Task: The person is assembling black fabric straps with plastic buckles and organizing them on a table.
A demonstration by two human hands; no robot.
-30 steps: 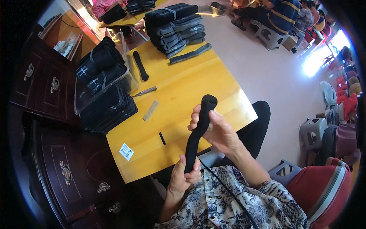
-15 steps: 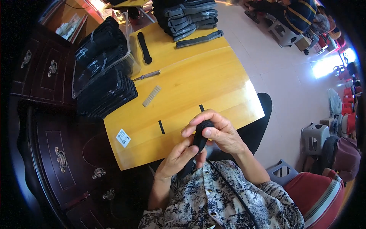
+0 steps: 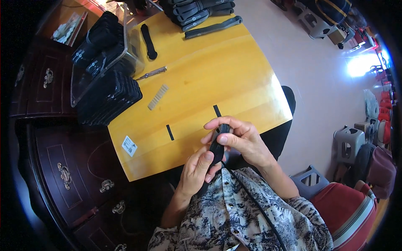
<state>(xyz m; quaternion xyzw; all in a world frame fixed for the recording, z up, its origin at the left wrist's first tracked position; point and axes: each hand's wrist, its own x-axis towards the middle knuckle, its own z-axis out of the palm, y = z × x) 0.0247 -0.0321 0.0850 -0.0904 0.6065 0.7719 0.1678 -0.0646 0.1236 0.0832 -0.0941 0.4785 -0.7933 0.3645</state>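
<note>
Both my hands are closed around a folded black fabric strap (image 3: pixel 217 151) in front of my chest, by the table's near edge. My left hand (image 3: pixel 195 169) grips its lower part, thumb on top. My right hand (image 3: pixel 244 140) pinches the upper end between thumb and fingers. Just beyond my right fingertips a short black strip (image 3: pixel 217 111) lies on the yellow table (image 3: pixel 197 83), and another black strip (image 3: pixel 170 132) lies to the left. A square white label (image 3: pixel 129 146) rests near the left edge.
At the table's left stands a clear plastic bin (image 3: pixel 125 46) with black bundles, beside stacked black pieces (image 3: pixel 109 98). A pointed tool (image 3: pixel 151 72), a ridged beige strip (image 3: pixel 158 97) and a black strap (image 3: pixel 148 42) lie farther back. Grey straps (image 3: pixel 197 12) are piled at the far edge.
The table and its items appear shifted up and left in the view. My hands stay on the black strap, which is tilted slightly differently, its layered edge showing more.
</note>
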